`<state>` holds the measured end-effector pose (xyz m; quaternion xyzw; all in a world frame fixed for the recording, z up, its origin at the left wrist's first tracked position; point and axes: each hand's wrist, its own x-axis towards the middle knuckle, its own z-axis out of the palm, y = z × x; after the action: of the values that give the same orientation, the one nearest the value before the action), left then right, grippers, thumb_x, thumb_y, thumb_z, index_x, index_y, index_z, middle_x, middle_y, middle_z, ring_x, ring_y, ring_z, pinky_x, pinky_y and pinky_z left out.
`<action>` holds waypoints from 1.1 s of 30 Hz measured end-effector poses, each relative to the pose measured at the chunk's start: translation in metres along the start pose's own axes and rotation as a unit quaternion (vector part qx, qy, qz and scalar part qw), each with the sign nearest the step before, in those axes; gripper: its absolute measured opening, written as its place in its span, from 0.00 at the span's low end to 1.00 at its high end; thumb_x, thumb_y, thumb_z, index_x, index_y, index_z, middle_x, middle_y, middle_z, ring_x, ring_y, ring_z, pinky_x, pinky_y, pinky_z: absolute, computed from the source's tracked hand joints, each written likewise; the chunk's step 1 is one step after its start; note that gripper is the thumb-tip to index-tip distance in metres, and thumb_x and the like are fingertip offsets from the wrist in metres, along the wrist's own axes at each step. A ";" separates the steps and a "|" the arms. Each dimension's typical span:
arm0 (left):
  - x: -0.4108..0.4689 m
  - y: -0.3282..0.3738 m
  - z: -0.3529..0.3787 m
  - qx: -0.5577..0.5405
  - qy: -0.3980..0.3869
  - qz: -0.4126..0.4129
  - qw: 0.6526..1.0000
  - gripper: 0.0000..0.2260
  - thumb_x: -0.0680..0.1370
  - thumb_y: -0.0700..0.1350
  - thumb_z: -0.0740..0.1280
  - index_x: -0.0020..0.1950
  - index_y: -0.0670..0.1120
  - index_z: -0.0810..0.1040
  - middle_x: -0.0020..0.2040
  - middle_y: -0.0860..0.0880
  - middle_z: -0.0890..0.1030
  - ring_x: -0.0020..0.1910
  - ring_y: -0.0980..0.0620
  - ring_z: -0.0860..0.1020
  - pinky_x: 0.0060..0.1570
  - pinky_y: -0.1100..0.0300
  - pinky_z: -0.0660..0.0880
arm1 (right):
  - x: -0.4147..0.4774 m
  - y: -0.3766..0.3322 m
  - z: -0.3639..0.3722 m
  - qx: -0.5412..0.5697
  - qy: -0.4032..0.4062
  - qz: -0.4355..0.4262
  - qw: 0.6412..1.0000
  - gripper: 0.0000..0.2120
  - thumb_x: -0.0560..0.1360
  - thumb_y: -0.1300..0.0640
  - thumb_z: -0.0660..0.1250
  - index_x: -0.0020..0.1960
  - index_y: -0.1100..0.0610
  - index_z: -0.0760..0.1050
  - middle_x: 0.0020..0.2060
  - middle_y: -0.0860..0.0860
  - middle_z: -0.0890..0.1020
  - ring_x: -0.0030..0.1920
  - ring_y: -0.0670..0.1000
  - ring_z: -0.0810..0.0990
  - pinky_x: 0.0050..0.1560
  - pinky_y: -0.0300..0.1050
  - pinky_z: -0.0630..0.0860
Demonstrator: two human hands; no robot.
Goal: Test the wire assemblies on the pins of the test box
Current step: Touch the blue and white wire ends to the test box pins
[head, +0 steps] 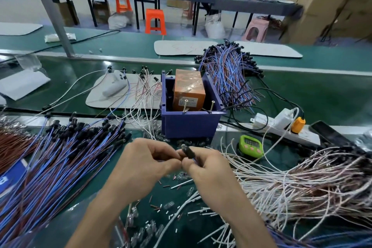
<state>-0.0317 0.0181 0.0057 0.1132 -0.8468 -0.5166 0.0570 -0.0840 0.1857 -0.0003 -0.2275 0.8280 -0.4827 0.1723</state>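
Since the test happens at the pins, what matters is how the piece in our hands lies relative to them. We hold one wire assembly [187, 150] at lower centre of the frame, gripped by its black connector. The right hand [209, 167] has thumb and fingers curled round the connector body. The left hand [147, 159] pinches at its lower end with thumb and forefinger, though exactly what those fingertips catch is hidden from us. A short run of blue wire trails out down and right, behind the right hand's fingers.

The connector's long axis runs from lower right to upper left, its free end tipped up toward the test box [189, 125], which stands above our hands at mid-frame. Two pins stick up at the box's near rim. The left pin [185, 105] is almost straight above the connector, and the right pin [211, 106] lies above and to the right. An orange block [189, 88] sits behind them inside the box.

We judge that the assembly is well apart from both pins and not yet tested. The move ahead is upward in the frame, over the box's front wall. Both hands are about equally near, with the right hand carrying the connector.
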 end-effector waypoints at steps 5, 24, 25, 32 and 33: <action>-0.002 -0.005 -0.004 -0.167 0.044 -0.022 0.985 0.08 0.70 0.35 0.79 0.39 0.48 0.88 0.31 0.46 0.84 0.27 0.55 0.78 0.29 0.66 0.74 | 0.002 0.006 -0.001 0.094 0.023 0.043 0.994 0.07 0.75 0.51 0.72 0.41 0.50 0.85 0.33 0.52 0.85 0.37 0.49 0.81 0.45 0.49 0.77; -0.002 -0.012 0.004 -0.240 0.048 -0.038 0.969 0.07 0.71 0.33 0.77 0.37 0.43 0.87 0.29 0.44 0.82 0.25 0.53 0.75 0.28 0.65 0.73 | -0.002 0.012 0.015 0.052 0.051 0.033 0.997 0.09 0.74 0.46 0.74 0.41 0.51 0.84 0.27 0.50 0.77 0.30 0.45 0.70 0.35 0.48 0.70; -0.002 -0.013 0.001 -0.246 0.054 -0.037 0.967 0.06 0.71 0.33 0.78 0.38 0.43 0.87 0.30 0.44 0.82 0.26 0.53 0.76 0.28 0.65 0.73 | -0.002 0.013 0.013 0.044 0.051 0.033 0.997 0.08 0.75 0.49 0.75 0.41 0.52 0.84 0.29 0.53 0.78 0.31 0.46 0.70 0.35 0.49 0.70; -0.002 -0.021 -0.015 -0.268 0.067 -0.042 0.960 0.09 0.63 0.49 0.79 0.39 0.46 0.88 0.35 0.40 0.85 0.29 0.51 0.80 0.29 0.63 0.77 | -0.007 0.018 -0.003 -0.016 0.043 0.041 0.998 0.08 0.74 0.51 0.73 0.37 0.51 0.83 0.23 0.44 0.69 0.26 0.44 0.64 0.28 0.36 0.63; -0.002 -0.021 -0.014 -0.270 0.062 -0.047 0.960 0.07 0.65 0.48 0.78 0.39 0.47 0.88 0.35 0.40 0.85 0.29 0.51 0.81 0.29 0.63 0.77 | -0.007 0.017 -0.003 -0.012 0.040 0.041 0.998 0.08 0.74 0.51 0.72 0.37 0.51 0.83 0.23 0.44 0.69 0.27 0.44 0.64 0.28 0.36 0.62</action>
<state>-0.0241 -0.0026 -0.0065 0.1650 -0.6641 -0.7202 0.1140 -0.0833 0.1988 -0.0135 -0.1761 0.8485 -0.4740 0.1562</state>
